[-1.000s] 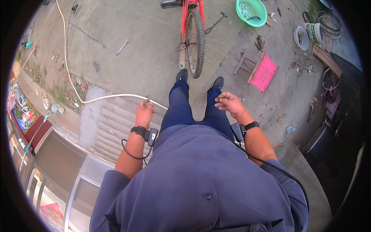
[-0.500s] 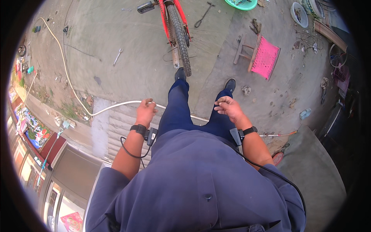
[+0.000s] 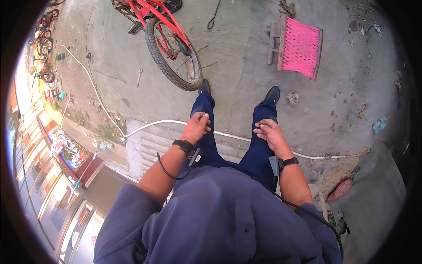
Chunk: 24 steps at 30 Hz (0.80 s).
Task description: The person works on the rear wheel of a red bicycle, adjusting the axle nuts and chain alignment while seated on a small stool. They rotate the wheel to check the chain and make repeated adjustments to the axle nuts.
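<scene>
My left hand [image 3: 197,128] is held in front of my left thigh, its fingers curled and the thumb against them. Whether anything lies in that pinch is hidden. In front of my right leg, my right hand [image 3: 271,134] has thumb and fingertips pinched together. A small dark bit shows at the fingertips, too small to name. Both wrists wear black straps with small devices and cables. Beyond my left shoe stands a red bicycle [image 3: 169,20], its tyre [image 3: 154,50] close to the toe. Neither hand touches it.
A wooden stool with a pink woven seat [image 3: 301,46] lies ahead right. A wrench [image 3: 139,78] and a looped metal rod [image 3: 213,20] lie on the concrete. A pale hose [image 3: 162,122] crosses behind my feet. Crumpled cloth [image 3: 292,97] lies near my right shoe.
My view has turned, so the bicycle appears further left and more side-on. My left hand has moved right, nearer my right hand, and its fingers have drawn together. My right hand stays pinched.
</scene>
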Each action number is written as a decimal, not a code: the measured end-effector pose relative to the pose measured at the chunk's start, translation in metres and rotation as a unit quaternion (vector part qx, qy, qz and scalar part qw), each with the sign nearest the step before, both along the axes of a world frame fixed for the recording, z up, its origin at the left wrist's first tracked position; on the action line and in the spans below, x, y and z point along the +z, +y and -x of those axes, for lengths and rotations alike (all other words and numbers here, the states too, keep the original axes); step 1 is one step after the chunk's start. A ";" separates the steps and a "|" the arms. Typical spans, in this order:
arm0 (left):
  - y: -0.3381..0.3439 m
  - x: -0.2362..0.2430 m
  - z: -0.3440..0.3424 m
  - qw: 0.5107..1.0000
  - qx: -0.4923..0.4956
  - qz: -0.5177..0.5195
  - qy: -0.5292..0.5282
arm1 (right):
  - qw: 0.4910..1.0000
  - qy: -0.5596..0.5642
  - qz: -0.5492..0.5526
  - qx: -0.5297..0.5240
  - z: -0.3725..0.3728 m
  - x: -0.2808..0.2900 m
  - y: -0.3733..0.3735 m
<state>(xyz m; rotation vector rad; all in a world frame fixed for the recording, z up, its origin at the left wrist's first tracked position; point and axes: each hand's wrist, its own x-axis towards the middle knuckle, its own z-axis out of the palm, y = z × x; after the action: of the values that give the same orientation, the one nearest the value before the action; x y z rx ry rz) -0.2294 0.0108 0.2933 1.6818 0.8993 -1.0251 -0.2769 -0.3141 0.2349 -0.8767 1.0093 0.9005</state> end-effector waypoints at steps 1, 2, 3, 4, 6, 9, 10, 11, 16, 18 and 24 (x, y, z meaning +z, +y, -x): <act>-0.018 -0.005 -0.005 1.000 0.000 0.004 0.011 | 1.000 0.004 -0.014 -0.020 0.003 -0.008 -0.010; -0.033 -0.011 -0.012 1.000 0.000 0.013 0.012 | 0.998 -0.002 -0.038 -0.045 0.007 -0.017 -0.017; -0.045 -0.018 -0.020 1.000 -0.011 0.010 0.003 | 0.998 0.004 -0.043 -0.054 0.011 -0.028 -0.019; -0.058 -0.027 -0.028 1.000 -0.022 0.010 0.000 | 0.996 0.001 -0.053 -0.070 0.016 -0.037 -0.018; -0.084 -0.052 -0.052 0.999 -0.045 0.024 -0.001 | 0.992 0.004 -0.065 -0.111 0.027 -0.056 -0.018; -0.118 -0.095 -0.093 0.996 -0.073 0.042 -0.025 | 0.979 0.005 -0.082 -0.185 0.034 -0.082 -0.008; -0.127 -0.111 -0.108 0.992 -0.108 0.047 -0.037 | 0.978 -0.007 -0.071 -0.198 0.033 -0.091 -0.002; -0.136 -0.127 -0.122 0.989 -0.135 0.044 -0.047 | 0.974 -0.009 -0.069 -0.214 0.031 -0.099 0.004; -0.186 -0.204 -0.182 0.977 -0.161 0.078 -0.117 | 0.961 -0.010 -0.089 -0.260 0.016 -0.120 0.007; -0.217 -0.232 -0.203 0.968 -0.166 0.086 -0.165 | 0.958 -0.022 -0.101 -0.269 0.008 -0.122 0.001; -0.298 -0.288 -0.230 0.964 -0.087 0.114 -0.224 | 0.948 -0.041 -0.102 -0.298 -0.007 -0.120 -0.028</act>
<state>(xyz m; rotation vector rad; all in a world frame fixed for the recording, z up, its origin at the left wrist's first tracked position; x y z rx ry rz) 0.0007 -0.2876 0.0051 1.7162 0.3309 -0.7770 -0.2695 -0.3424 0.1154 -0.3878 1.0068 0.4355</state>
